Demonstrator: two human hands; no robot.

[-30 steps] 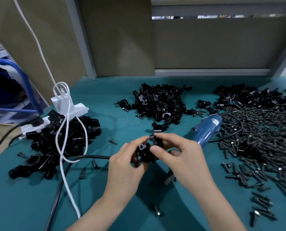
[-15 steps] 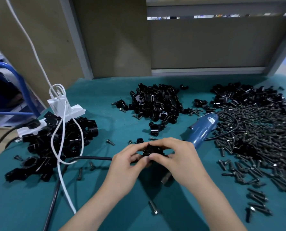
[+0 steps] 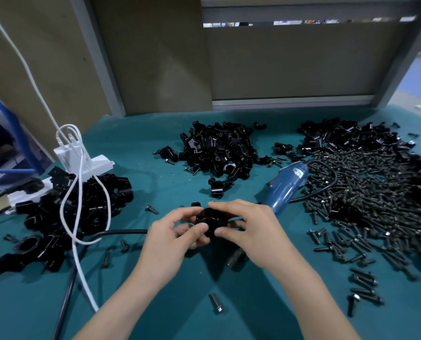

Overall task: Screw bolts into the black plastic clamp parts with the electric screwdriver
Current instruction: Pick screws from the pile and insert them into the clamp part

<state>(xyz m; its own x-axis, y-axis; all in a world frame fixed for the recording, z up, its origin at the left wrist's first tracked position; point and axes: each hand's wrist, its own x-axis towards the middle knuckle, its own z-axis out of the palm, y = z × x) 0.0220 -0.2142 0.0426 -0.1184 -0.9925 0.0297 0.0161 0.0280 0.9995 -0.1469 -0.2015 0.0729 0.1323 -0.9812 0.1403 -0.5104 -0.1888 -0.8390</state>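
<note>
Both hands hold one black plastic clamp part (image 3: 210, 221) low over the green mat (image 3: 140, 153). My left hand (image 3: 172, 239) pinches its left side with thumb and fingers. My right hand (image 3: 256, 229) grips it from the right, fingers curled over its top. The blue electric screwdriver (image 3: 286, 186) lies on the mat just behind my right hand, its bit end partly hidden under that hand. A big spread of black bolts (image 3: 366, 192) covers the right side. A single bolt (image 3: 216, 303) lies between my forearms.
A heap of small black clamp parts (image 3: 219, 150) sits at mid-back, another (image 3: 339, 136) at back right. Larger black clamps (image 3: 64, 217) are piled left, draped by a white cable (image 3: 81, 182) from a white power strip (image 3: 91, 163). A black cord (image 3: 116, 233) crosses the mat.
Both hands lowered the clamp part toward the mat and turned it. The camera tilted slightly, so everything sits a little higher in view.
</note>
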